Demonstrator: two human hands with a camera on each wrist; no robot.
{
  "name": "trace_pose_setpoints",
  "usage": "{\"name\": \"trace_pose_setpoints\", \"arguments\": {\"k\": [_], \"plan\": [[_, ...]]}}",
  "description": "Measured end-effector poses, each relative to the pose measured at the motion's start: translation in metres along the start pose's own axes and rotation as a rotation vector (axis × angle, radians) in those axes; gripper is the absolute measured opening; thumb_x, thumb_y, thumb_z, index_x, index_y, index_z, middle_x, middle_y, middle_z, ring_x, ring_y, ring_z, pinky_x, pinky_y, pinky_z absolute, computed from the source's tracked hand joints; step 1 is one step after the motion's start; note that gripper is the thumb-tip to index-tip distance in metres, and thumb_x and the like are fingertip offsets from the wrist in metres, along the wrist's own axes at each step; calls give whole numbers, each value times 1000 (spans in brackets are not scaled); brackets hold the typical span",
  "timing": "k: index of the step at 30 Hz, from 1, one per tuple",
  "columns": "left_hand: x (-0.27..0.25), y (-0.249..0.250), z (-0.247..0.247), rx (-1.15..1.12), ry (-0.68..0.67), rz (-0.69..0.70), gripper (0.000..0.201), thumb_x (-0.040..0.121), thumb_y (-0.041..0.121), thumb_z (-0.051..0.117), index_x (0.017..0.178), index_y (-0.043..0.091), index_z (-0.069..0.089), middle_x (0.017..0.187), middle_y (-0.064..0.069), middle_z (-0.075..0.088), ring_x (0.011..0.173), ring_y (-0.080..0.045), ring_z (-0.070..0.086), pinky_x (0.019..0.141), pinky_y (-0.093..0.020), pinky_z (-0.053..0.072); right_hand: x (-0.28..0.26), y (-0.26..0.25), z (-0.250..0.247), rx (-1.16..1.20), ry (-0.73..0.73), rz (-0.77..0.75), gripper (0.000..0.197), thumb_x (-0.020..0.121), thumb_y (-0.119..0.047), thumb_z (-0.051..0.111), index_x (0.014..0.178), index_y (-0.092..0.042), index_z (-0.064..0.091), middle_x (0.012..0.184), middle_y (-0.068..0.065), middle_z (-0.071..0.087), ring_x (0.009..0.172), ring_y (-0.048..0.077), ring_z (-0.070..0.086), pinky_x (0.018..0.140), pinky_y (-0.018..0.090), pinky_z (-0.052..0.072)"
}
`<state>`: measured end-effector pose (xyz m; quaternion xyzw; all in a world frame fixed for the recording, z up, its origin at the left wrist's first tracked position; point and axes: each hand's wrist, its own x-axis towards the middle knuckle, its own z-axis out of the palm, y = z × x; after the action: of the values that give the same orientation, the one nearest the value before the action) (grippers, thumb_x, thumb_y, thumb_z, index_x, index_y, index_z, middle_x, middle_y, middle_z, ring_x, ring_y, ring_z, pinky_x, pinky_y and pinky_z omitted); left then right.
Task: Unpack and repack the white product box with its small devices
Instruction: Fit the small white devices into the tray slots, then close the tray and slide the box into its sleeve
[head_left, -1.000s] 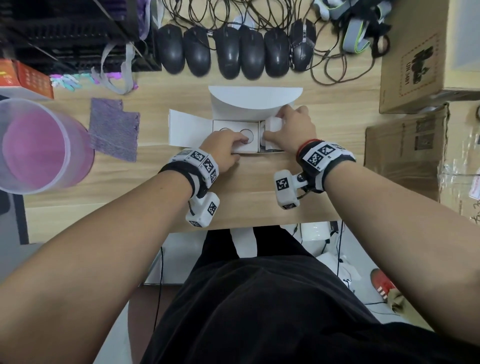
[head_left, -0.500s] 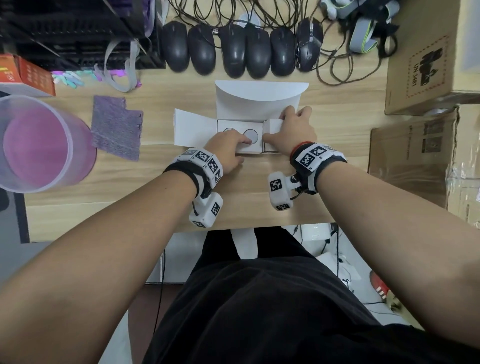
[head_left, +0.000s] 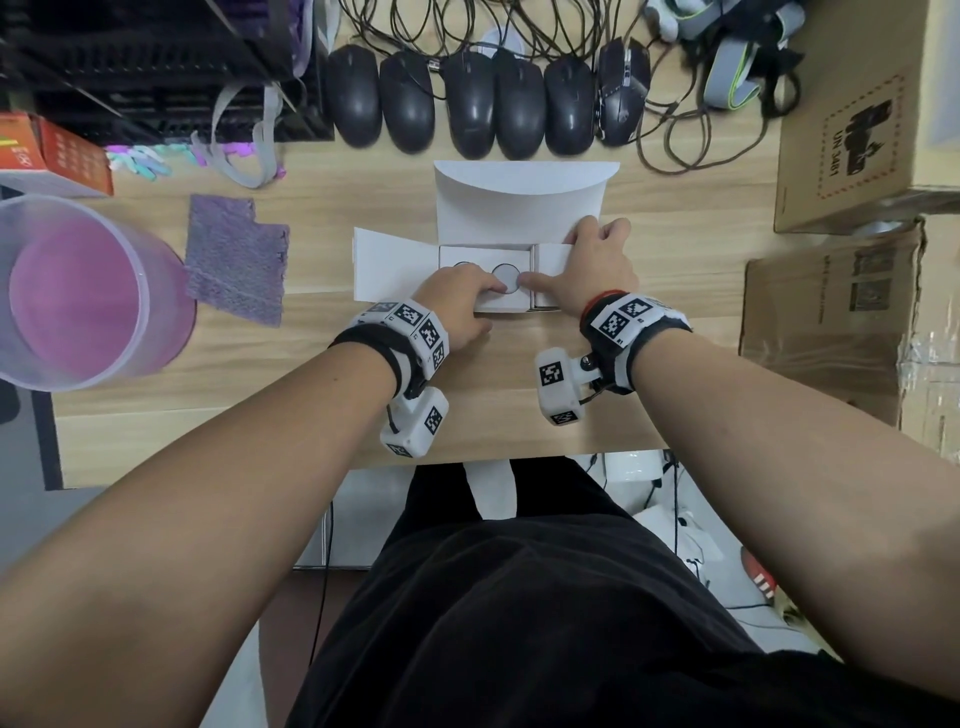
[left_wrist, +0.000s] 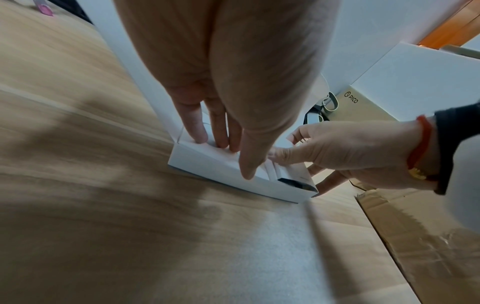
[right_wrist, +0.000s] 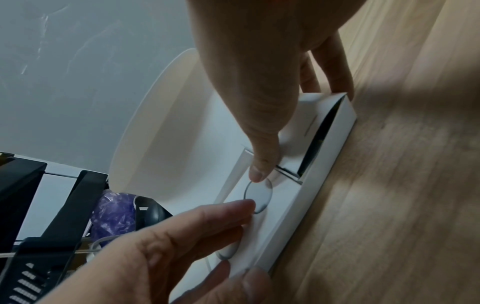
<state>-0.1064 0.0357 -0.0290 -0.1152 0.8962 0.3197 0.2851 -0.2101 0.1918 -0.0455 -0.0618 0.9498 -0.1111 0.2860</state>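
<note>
A shallow white cardboard product box (head_left: 501, 306) lay opened on the pale wooden worktop (head_left: 322, 374), pinned under both of a person's hands, its curved lid flap (head_left: 524, 200) thrown back beyond the fingertips and a side flap (head_left: 395, 265) folded out past the left hand (head_left: 457, 306). The left hand lay flat, fingers straight, pressing the white inner tray (right_wrist: 262, 230) that held two round, flat, grey-rimmed devices (right_wrist: 258, 195); one disc sat partly under those fingers. The right hand (head_left: 597, 273) gripped the box's end by a small white inner carton (head_left: 550, 260), fingers curled over the far edge, thumb stretched to touch the nearer disc.

Judged from this, unpacking had barely started: box open, both discs apparently seated in the tray, nothing lifted out. Emptying, refilling and closing all remained.

The box's long axis ran from hand to hand, across the person's front, its hinge side pointing away from the body.
</note>
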Motion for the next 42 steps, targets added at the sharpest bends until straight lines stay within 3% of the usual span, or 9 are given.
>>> {"name": "trace_pose_setpoints", "arguments": {"k": [9,13,16,20,23,28,32,37,42], "plan": [[-6,2,-7,-105,31,14,47,85,17,73,131,20,61,134,-4,56,126,-22,51,105,-28,36,3,15,9,206,91,58,73,74,-47,81,119,-10,38,123,8,42,85,31,58,70,37,45],[-22,-4,-35,-133,540,12,32,87,14,63,118,20,64,123,-3,58,118,-19,50,98,-25,37,9,12,3,178,57,84,87,68,-50,84,126,-10,33,124,9,43,93,35,60,73,40,45],[-31,-27,-53,-134,809,-192,34,87,22,59,121,16,55,121,-5,53,116,-22,48,95,-29,40,11,12,-1,170,39,108,95,66,-51,85,132,-12,29,126,11,45,102,38,61,80,44,47],[-33,-43,-49,-325,580,-485,49,97,47,48,133,13,46,123,-9,59,113,-28,54,91,-35,41,13,9,-2,139,-12,93,105,67,-54,83,143,-12,24,130,14,46,114,39,57,90,45,47],[-38,-31,-41,-352,428,-301,47,99,50,44,133,17,47,110,-8,62,98,-26,56,82,-31,39,11,6,-5,108,-24,96,110,70,-52,81,148,-10,16,133,15,43,113,40,57,92,47,48],[-32,-5,-31,-210,294,-82,46,96,55,43,120,17,51,124,-7,53,110,-27,56,95,-40,44,13,-1,-14,256,49,-54,98,68,-56,78,142,-11,33,130,11,41,103,25,51,95,38,47],[-22,2,-18,-58,172,-21,71,91,64,42,149,24,30,150,-7,35,136,-30,36,109,-48,37,15,-9,-32,507,197,-71,66,73,-49,65,125,-16,43,122,8,54,102,28,57,89,43,49],[-10,7,-2,315,108,71,79,91,50,58,152,42,9,146,-9,32,131,-33,31,89,-50,51,24,-12,-38,495,177,-147,59,70,-60,59,113,-20,55,109,4,62,94,24,60,83,46,52],[1,12,6,445,91,76,59,91,20,60,139,46,37,137,-12,33,131,-38,27,79,-48,51,27,-9,-41,463,153,-175,52,69,-52,56,106,-15,56,105,7,63,93,22,60,79,38,50]]}}
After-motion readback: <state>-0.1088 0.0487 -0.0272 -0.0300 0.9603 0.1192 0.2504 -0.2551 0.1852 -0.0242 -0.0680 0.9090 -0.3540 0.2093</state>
